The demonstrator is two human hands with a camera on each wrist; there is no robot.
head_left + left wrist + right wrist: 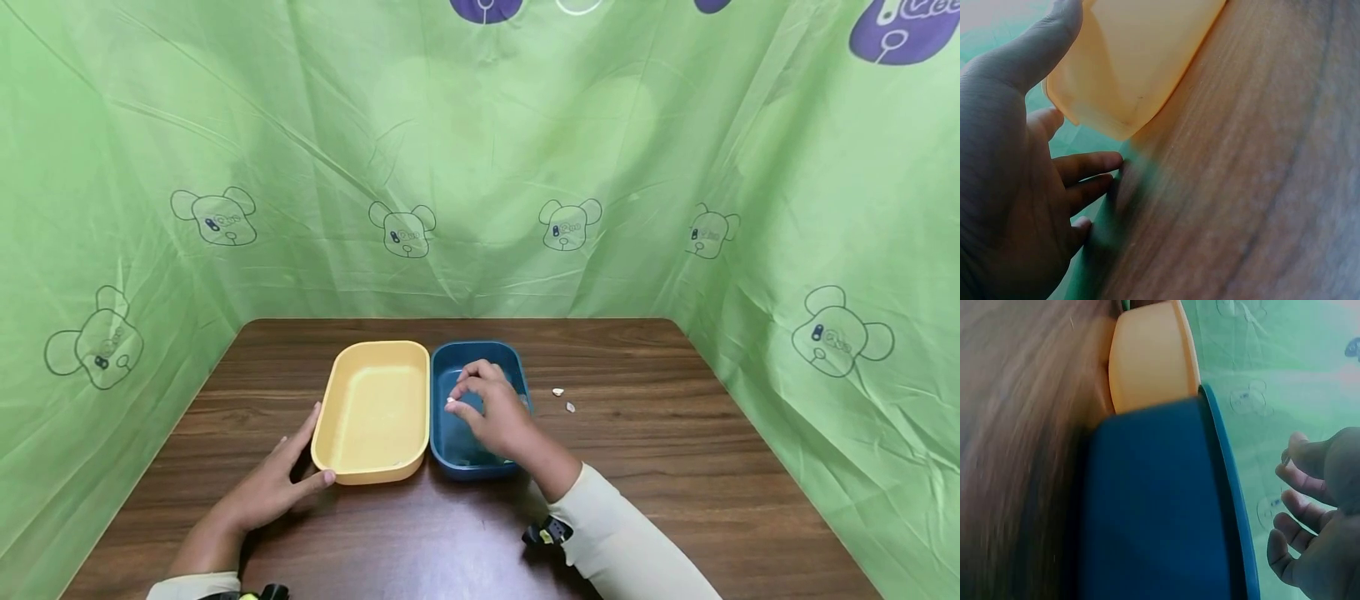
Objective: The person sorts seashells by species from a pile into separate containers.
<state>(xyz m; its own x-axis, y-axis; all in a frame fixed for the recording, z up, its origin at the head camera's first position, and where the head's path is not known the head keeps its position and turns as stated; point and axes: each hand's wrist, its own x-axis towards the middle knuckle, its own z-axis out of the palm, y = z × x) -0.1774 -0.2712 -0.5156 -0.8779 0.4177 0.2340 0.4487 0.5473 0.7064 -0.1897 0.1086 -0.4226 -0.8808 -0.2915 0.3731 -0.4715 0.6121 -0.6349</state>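
Observation:
Over the blue box (442, 454) my right hand (491, 412) pinches a small whitish piece (451, 401), perhaps a shell, between thumb and index finger. The right wrist view shows that hand (1316, 512) above the box rim, its other fingers loosely bent. My left hand (273, 483) rests with spread fingers against the left side of the yellow box (375, 477), the thumb by its near corner. In the left wrist view the fingers of this hand (1029, 187) are extended beside the box wall. Parts of the blue box's inside are hidden by my right hand.
Two small pale pieces (558, 392) lie on the brown wooden table (637, 467), right of the blue box. The boxes stand side by side. Something small and pale shows at the blue box's right inner wall. A green printed cloth (480, 283) surrounds the table.

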